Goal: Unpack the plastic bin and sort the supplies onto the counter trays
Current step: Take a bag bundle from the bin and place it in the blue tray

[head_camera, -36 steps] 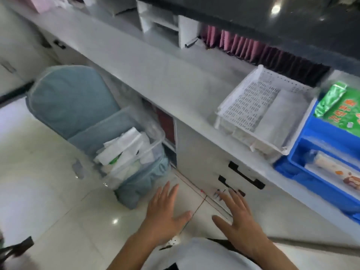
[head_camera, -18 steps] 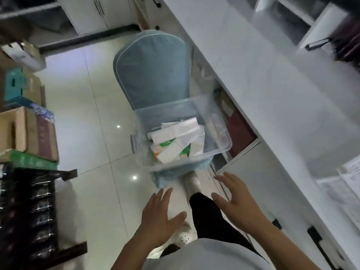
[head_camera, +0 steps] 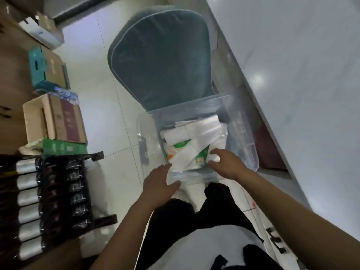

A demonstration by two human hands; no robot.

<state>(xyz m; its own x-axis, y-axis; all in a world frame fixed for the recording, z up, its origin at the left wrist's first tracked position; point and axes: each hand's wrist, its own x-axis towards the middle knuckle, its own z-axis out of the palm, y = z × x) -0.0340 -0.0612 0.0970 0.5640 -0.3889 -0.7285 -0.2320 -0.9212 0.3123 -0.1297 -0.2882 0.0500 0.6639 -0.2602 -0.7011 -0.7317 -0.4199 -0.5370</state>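
Observation:
A clear plastic bin (head_camera: 251,151) sits on the seat of a blue-grey padded chair (head_camera: 161,61). Inside lie several white packets (head_camera: 196,131), some with green and orange print (head_camera: 202,158). My left hand (head_camera: 157,182) rests at the bin's near left rim, fingers apart, thumb against the front wall. My right hand (head_camera: 226,162) reaches into the bin's near right side, fingers spread and touching the packets, not closed on any. No counter trays are in view.
The white counter (head_camera: 302,75) runs along the right, close to the chair. On the left stand cardboard boxes (head_camera: 56,121) and a dark rack of wrapped rolls (head_camera: 48,201). My legs in black trousers (head_camera: 204,211) are right below the bin.
The view has swung left from the counter trays to the bin. Both hands have gone forward from mid-air to the bin, the right one now inside it on the packets.

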